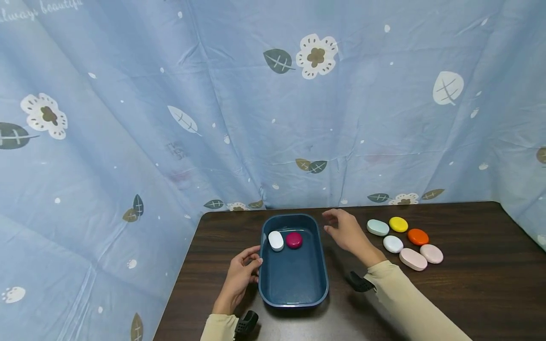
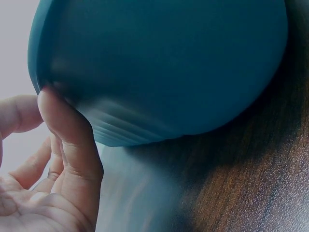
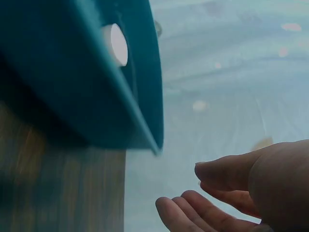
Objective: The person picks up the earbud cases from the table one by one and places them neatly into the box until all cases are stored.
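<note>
A dark blue rectangular tray [image 1: 294,284] stands on the table. Inside, near its far end, lie a white oval piece [image 1: 276,241] and a round magenta piece [image 1: 294,240], both smooth and pebble-like. My left hand [image 1: 241,274] holds the tray's left rim; in the left wrist view its thumb [image 2: 72,130] lies against the rim, with the index fingertip partly hidden behind it. Beyond the tray's right rim, near the far corner, my right hand [image 1: 344,231] hovers with fingers loosely bent and holding nothing. The right wrist view shows thumb and fingers apart beside the tray wall.
Right of my right hand lie several smooth pieces: pale green [image 1: 377,227], yellow [image 1: 398,224], orange [image 1: 418,237], white [image 1: 393,244] and two pale pink ones, one long [image 1: 413,259], one round [image 1: 432,254]. A blue patterned curtain [image 1: 273,118] hangs behind the dark wooden table [image 1: 482,293].
</note>
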The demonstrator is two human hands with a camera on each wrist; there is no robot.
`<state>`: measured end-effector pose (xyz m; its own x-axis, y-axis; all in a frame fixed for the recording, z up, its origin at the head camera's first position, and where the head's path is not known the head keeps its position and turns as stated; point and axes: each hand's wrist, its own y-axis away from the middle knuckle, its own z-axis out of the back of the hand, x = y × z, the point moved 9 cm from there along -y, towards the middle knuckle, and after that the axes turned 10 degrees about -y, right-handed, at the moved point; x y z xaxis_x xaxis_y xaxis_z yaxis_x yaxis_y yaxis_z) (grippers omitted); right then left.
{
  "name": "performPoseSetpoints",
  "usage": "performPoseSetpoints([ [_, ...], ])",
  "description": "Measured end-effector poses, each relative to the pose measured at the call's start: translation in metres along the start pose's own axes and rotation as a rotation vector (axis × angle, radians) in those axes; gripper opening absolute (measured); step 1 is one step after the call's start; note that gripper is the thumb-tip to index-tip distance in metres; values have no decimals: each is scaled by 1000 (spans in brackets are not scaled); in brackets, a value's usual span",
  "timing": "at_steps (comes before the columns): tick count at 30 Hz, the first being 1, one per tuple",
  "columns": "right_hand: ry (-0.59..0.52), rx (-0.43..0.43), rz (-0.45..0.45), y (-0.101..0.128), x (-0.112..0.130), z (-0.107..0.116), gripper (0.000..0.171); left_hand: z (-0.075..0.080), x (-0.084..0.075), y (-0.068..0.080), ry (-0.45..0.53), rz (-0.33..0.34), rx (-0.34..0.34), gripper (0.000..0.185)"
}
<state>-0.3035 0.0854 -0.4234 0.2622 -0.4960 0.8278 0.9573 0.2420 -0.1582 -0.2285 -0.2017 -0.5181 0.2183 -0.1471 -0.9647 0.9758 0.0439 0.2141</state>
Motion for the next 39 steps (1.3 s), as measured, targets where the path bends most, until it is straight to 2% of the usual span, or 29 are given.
performPoseSetpoints([
  [18, 41, -107, -53, 49, -62, 74, 38, 0, -1, 0, 20, 4, -10, 44],
  [39, 142, -158, -213, 96, -109, 126, 47, 0, -2, -1, 16, 14, -9, 43],
])
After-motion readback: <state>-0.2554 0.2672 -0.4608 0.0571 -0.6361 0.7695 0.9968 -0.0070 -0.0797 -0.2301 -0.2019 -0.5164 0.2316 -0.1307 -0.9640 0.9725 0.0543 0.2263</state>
